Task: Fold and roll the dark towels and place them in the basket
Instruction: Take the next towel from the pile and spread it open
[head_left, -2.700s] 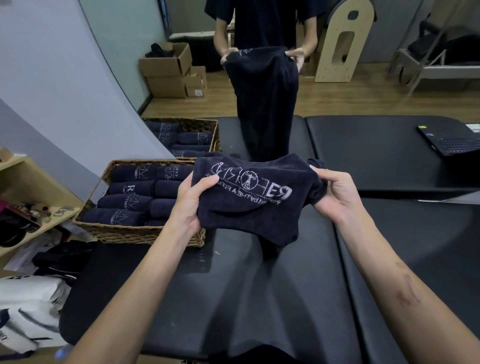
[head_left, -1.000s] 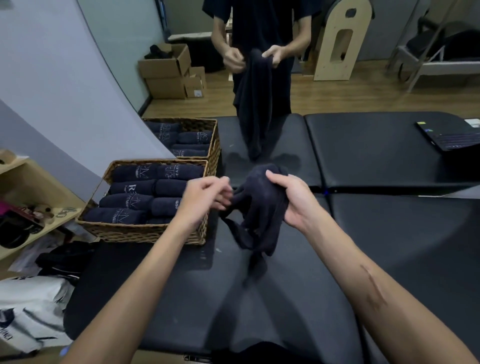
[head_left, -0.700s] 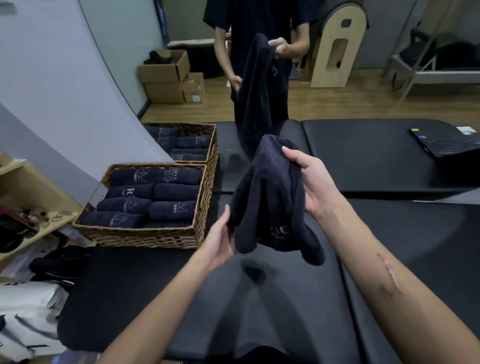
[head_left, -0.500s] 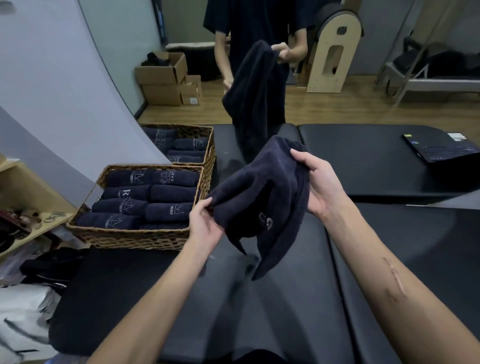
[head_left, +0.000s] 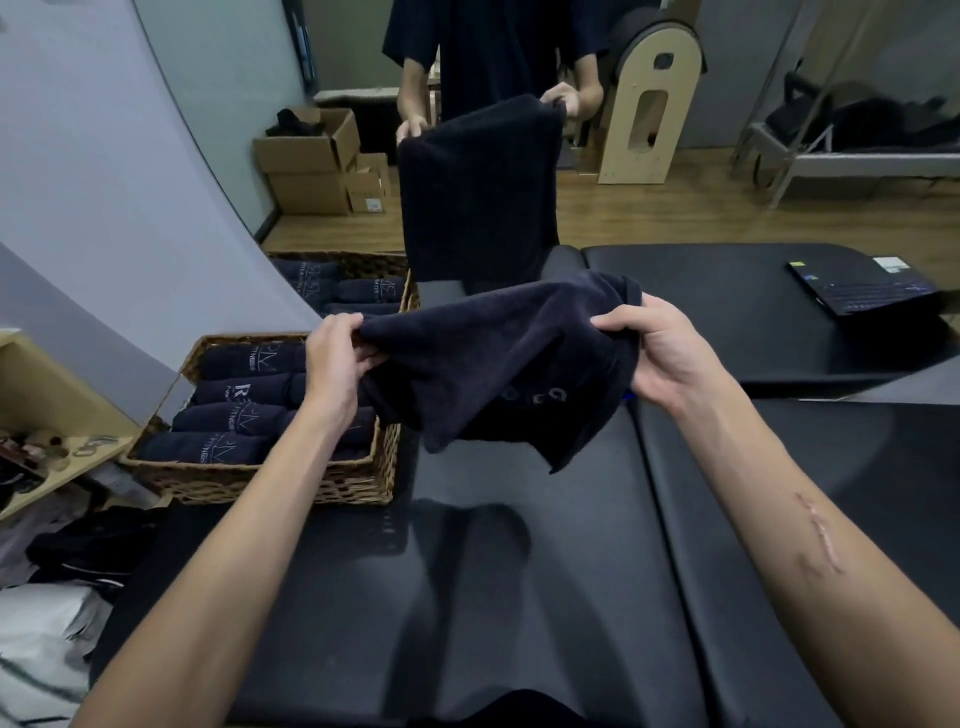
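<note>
With my left hand (head_left: 337, 358) and right hand (head_left: 660, 358) each pinching an end of the dark towel (head_left: 498, 364) held above the black table (head_left: 467, 597), I'd pull it taut and match its corners before folding, with the basket (head_left: 249, 480) waiting at nine o'clock.

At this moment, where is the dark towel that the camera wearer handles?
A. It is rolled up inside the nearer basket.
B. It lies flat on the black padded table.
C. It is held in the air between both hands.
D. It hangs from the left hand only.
C: the left hand and the right hand each grip one end of the dark towel, which sags above the black padded table, beside the nearer basket.
</note>
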